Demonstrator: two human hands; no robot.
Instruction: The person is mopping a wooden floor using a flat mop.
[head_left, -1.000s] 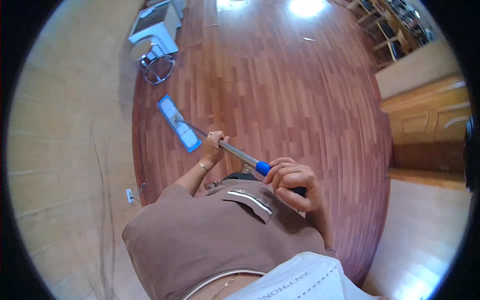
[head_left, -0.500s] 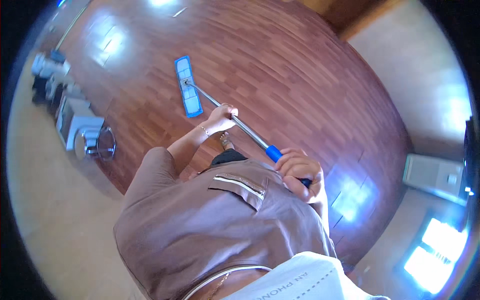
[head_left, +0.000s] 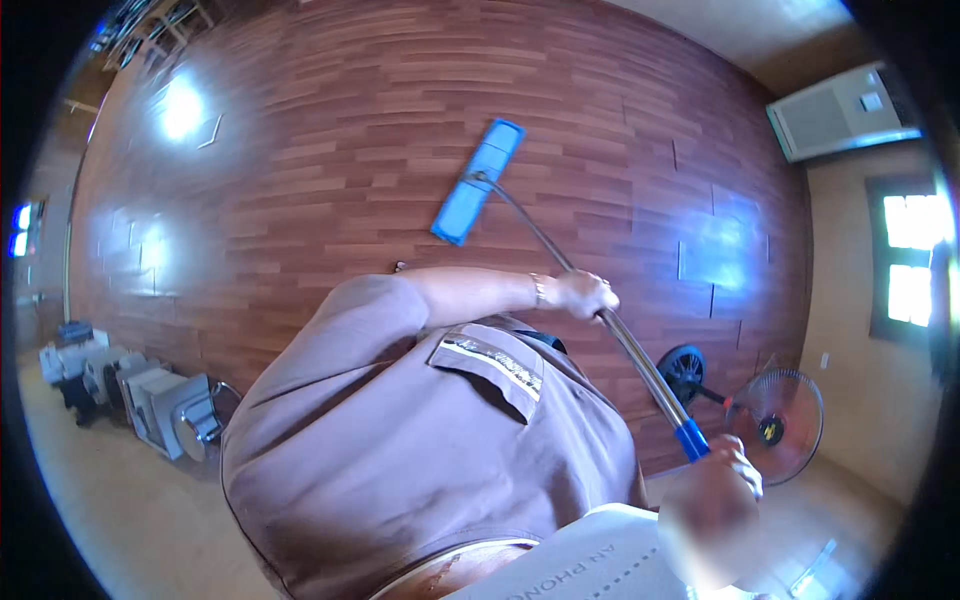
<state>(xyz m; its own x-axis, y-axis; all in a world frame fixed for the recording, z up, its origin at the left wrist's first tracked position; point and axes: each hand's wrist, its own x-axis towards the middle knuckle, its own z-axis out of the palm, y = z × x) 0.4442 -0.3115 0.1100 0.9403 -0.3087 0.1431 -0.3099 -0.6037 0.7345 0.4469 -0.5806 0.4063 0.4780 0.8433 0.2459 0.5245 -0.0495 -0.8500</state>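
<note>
A flat floor mop with a blue rectangular head (head_left: 479, 182) rests on the brown wood-look floor (head_left: 330, 200). Its metal pole (head_left: 640, 358) slants from the head toward the lower right, ending in a blue grip (head_left: 690, 440). Partway down the pole, my left hand (head_left: 588, 296) is wrapped round the metal, the arm stretched across my front. At the upper end my right hand (head_left: 718, 485) closes round the handle by the blue grip; part of that hand is blurred.
A fan (head_left: 775, 425) with a round black base (head_left: 682, 370) stands close to my right hand. Against the right wall is a white boxy unit (head_left: 840, 112), with a bright window (head_left: 908, 255) nearby. White and grey equipment (head_left: 160, 405) lines the left side.
My view has turned right, bringing the fan into sight. Both hands have shifted right and lower with the pole, and the mop head now lies farther right, tilted the other way.
</note>
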